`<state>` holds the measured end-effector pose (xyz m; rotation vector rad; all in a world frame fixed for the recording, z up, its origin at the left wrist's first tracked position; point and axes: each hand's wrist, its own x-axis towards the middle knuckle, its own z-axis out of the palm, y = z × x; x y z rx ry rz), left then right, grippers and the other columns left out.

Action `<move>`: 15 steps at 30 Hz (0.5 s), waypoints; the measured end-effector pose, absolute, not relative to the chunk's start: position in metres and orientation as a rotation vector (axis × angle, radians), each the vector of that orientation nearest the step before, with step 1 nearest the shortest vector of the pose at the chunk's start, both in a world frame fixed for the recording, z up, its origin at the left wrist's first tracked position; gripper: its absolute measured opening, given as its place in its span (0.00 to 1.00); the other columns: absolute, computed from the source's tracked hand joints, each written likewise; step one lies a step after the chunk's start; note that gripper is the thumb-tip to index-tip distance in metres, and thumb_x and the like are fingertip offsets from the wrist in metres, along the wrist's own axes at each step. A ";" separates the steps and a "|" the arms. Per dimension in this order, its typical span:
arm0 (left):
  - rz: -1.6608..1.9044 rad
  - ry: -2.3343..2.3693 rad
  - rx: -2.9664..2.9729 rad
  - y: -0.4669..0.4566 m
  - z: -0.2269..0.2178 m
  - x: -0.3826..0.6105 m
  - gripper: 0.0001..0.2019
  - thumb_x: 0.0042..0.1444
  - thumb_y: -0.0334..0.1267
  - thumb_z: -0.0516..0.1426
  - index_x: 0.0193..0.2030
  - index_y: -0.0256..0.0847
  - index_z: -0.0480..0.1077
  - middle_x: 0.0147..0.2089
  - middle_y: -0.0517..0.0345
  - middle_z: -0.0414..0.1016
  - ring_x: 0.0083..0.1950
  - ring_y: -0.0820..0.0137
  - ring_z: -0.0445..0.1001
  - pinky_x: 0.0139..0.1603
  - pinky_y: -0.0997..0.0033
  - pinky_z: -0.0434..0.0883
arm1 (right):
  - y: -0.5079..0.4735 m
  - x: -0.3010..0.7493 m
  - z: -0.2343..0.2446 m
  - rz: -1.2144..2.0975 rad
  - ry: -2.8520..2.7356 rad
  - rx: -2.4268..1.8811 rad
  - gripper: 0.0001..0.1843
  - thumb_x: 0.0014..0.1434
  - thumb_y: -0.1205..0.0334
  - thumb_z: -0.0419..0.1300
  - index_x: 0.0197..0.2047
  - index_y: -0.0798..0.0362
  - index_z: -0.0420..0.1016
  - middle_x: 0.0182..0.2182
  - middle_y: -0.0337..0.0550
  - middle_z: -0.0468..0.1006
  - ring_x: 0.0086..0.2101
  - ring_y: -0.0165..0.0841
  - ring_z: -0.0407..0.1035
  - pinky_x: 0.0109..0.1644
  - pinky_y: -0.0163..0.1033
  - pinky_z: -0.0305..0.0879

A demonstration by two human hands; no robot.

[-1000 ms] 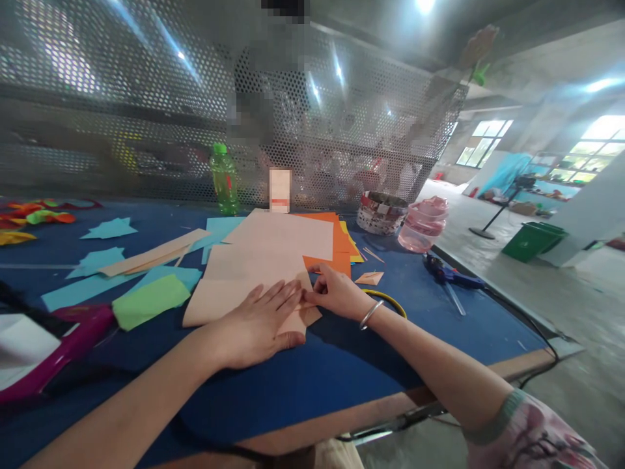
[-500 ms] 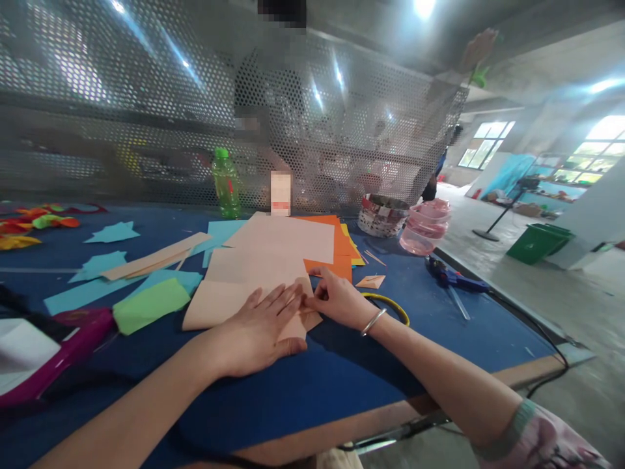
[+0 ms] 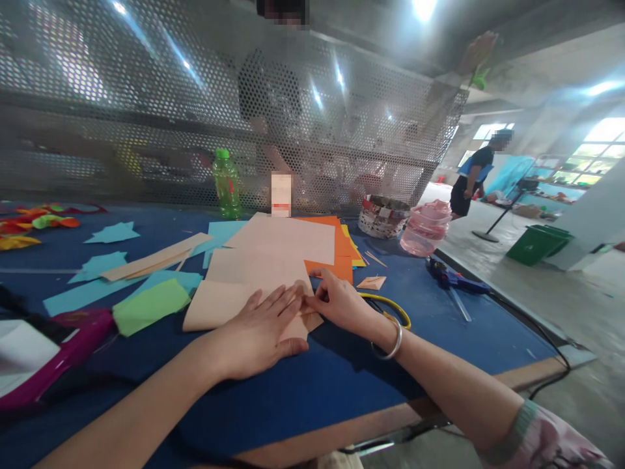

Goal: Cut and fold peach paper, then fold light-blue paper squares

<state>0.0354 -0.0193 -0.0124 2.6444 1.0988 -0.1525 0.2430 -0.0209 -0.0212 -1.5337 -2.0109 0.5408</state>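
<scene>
Left hand: I see the left hand [image 3: 261, 332] palm down and spread flat on the folded peach paper [image 3: 215, 306], fingers straight and thumb out to the side; open, nothing grasped.
Right hand: the right hand [image 3: 339, 299] is curled, thumb and forefinger drawn together at the paper's right edge, just beside the left fingertips. I cannot tell whether paper is caught between them.
Peach paper: lies on the table [image 3: 351, 384] in front of the person, mostly ahead of and under the left hand; its left side curves up in a fold.
Beyond it: a second peach sheet [image 3: 293, 234] overlaps orange paper [image 3: 344, 241], with yellow paper [image 3: 359, 251] showing at the right.
Left of paper: I note green paper [image 3: 151, 306], peach strips [image 3: 156, 257] and a blue star [image 3: 112, 232].
Right of paper: a small peach scrap [image 3: 372, 283] near the right hand; a yellow loop [image 3: 403, 309] partly behind the right wrist; farther right, a blue glue gun [image 3: 456, 280].
Back of table: green bottle [image 3: 226, 189], upright before the mesh panel [image 3: 156, 111]; basket [image 3: 381, 221] just beside a pink container [image 3: 424, 231].
Wrist: silver bracelet [image 3: 396, 345] on the right arm.
Background: a co-worker [image 3: 472, 176] on the floor at right.
</scene>
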 end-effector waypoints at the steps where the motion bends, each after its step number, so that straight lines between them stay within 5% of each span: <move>1: -0.136 1.096 2.643 -0.019 -0.013 0.035 0.41 0.65 0.63 0.42 0.76 0.41 0.40 0.78 0.48 0.33 0.78 0.52 0.34 0.73 0.37 0.40 | -0.021 0.243 -0.022 0.537 -2.008 -1.533 0.23 0.61 0.63 0.63 0.58 0.57 0.65 0.29 0.38 0.80 0.31 0.33 0.74 0.37 0.36 0.63; 15: -0.168 1.116 2.638 -0.022 -0.011 0.036 0.41 0.65 0.64 0.40 0.76 0.40 0.36 0.78 0.49 0.31 0.78 0.54 0.32 0.73 0.38 0.38 | -0.018 0.243 -0.026 0.493 -2.042 -1.498 0.21 0.61 0.66 0.62 0.57 0.56 0.66 0.29 0.36 0.76 0.29 0.31 0.71 0.35 0.35 0.61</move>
